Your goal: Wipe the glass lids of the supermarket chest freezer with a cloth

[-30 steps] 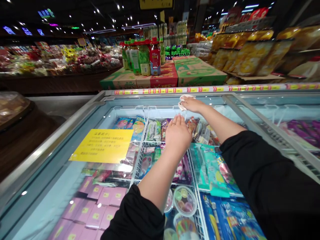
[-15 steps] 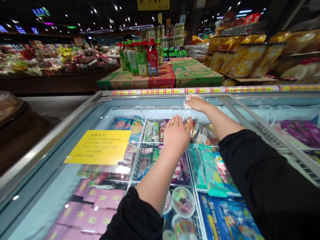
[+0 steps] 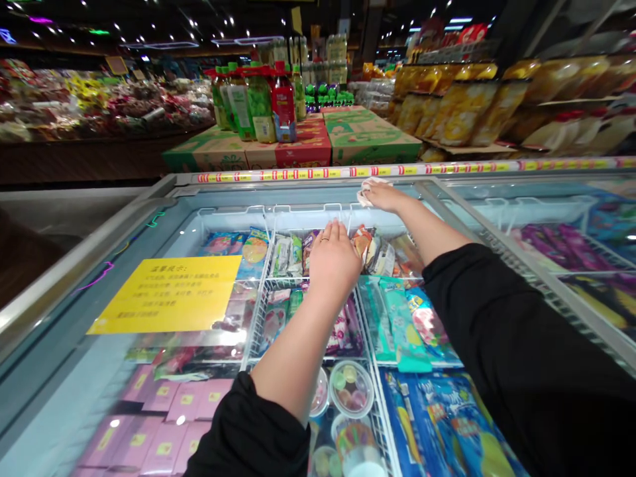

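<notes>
My right hand point(image 3: 385, 196) presses a crumpled white cloth point(image 3: 366, 191) near the far edge of the chest freezer, its fingers over the cloth. My left hand point(image 3: 336, 255) lies flat above the freezer's middle with fingers stretched out, apparently resting on the glass lid point(image 3: 149, 371); it holds nothing, and a ring shows on one finger. Under the glass, wire baskets hold packaged ice creams point(image 3: 288, 255), teal packs point(image 3: 397, 318), blue packs point(image 3: 447, 417), round tubs point(image 3: 351, 389) and pink boxes point(image 3: 159, 397).
A yellow notice point(image 3: 169, 295) lies on the glass at left. Price labels run along the freezer's far rim point(image 3: 298, 174). Behind it, bottles point(image 3: 263, 109) stand on cartons point(image 3: 368, 139), with jars point(image 3: 467, 109) at right and wrapped goods point(image 3: 124, 109) at left.
The view has turned slightly right, so the scene sits further left. My right hand keeps the cloth near the far edge, and my left hand stays flat over the glass.
</notes>
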Demonstrator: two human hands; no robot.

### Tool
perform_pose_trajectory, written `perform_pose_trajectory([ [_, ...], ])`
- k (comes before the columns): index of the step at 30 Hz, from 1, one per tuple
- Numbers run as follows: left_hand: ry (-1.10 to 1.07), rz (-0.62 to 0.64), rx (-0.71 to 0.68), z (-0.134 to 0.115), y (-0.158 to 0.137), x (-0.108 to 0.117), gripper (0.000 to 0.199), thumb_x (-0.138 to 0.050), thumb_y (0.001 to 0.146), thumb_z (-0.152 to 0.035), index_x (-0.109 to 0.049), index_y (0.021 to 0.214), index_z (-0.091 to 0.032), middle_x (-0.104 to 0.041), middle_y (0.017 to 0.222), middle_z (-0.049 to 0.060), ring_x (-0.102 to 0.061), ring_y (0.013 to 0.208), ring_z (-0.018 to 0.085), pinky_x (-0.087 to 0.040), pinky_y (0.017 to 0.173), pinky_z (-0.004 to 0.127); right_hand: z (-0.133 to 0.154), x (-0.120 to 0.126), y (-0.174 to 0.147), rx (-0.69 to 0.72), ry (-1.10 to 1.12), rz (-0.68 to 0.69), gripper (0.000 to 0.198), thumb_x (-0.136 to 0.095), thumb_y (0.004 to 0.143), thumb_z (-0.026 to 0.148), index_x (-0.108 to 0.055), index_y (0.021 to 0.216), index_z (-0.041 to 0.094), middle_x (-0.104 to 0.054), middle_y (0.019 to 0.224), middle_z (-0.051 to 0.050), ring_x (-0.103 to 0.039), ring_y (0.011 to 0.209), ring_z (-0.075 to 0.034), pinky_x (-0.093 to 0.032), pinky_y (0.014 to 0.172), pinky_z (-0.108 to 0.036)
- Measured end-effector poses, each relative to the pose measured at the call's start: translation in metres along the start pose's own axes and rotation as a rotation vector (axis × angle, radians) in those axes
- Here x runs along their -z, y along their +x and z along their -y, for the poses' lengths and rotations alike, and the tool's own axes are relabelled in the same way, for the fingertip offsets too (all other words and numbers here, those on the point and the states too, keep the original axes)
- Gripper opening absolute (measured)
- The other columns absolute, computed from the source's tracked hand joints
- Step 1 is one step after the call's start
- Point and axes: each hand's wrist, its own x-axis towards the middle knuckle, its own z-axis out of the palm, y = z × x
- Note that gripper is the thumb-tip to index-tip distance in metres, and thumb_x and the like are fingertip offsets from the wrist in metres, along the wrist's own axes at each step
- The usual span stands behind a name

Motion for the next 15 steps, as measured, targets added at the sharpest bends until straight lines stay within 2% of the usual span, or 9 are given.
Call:
perform_pose_trajectory([
  [3,0.002,0.007,-0.003,0.0,0.0,0.002,0.059,-0.027,0.113,-0.03,-0.04,0.162,0.0,-0.038,0.171,0.017,-0.037,0.16,0.026,-0.029,0.132,0.037,0.02,-0.002,0.001,-0.06,0.031,0.044,0.065,-0.034,0.105,0.048,-0.052,0.16,0.019,-0.044,0.168,-0.009,-0.04,0.156,-0.035,-0.033,0.129,-0.055],
  [5,0.002,0.019,-0.002,0.0,0.0,0.002,0.059,-0.029,0.112,-0.029,-0.04,0.163,0.0,-0.037,0.171,0.016,-0.036,0.16,0.025,-0.028,0.132,0.036,0.027,0.0,-0.016,0.0,0.08,0.063,0.067,-0.034,0.105,0.05,-0.048,0.162,0.019,-0.038,0.171,-0.008,-0.034,0.159,-0.032,-0.027,0.131,-0.052],
  [8,-0.002,0.019,-0.001,0.001,0.0,0.002,0.059,-0.031,0.111,-0.027,-0.04,0.163,0.0,-0.037,0.171,0.016,-0.036,0.16,0.025,-0.028,0.132,0.036,0.021,0.007,-0.049,0.092,0.143,0.065,0.066,-0.034,0.106,0.053,-0.046,0.163,0.023,-0.035,0.173,-0.004,-0.03,0.161,-0.028,-0.024,0.133,-0.05],
  [10,-0.007,0.013,-0.003,0.002,0.001,0.001,0.059,-0.032,0.11,-0.027,-0.04,0.163,-0.001,-0.037,0.171,0.016,-0.036,0.16,0.024,-0.028,0.132,0.037,0.008,0.012,-0.062,0.098,0.156,0.068,0.064,-0.033,0.106,0.052,-0.047,0.163,0.026,-0.038,0.172,-0.002,-0.03,0.161,-0.027,-0.024,0.133,-0.051],
  [12,-0.01,0.009,-0.002,0.002,0.001,-0.001,0.059,-0.034,0.109,-0.026,-0.041,0.163,-0.002,-0.037,0.171,0.015,-0.036,0.16,0.024,-0.028,0.133,0.037,-0.004,0.016,-0.062,0.038,0.135,0.08,0.064,-0.033,0.106,0.05,-0.048,0.162,0.024,-0.039,0.172,-0.003,-0.031,0.161,-0.026,-0.025,0.133,-0.048],
  [15,-0.003,0.0,-0.003,0.003,0.001,-0.002,0.059,-0.033,0.109,-0.026,-0.041,0.162,-0.002,-0.038,0.171,0.015,-0.037,0.16,0.024,-0.029,0.133,0.038,-0.009,0.017,-0.043,-0.101,0.072,0.088,0.065,-0.033,0.105,0.046,-0.049,0.161,0.016,-0.037,0.173,-0.007,-0.031,0.161,-0.028,-0.025,0.133,-0.045],
])
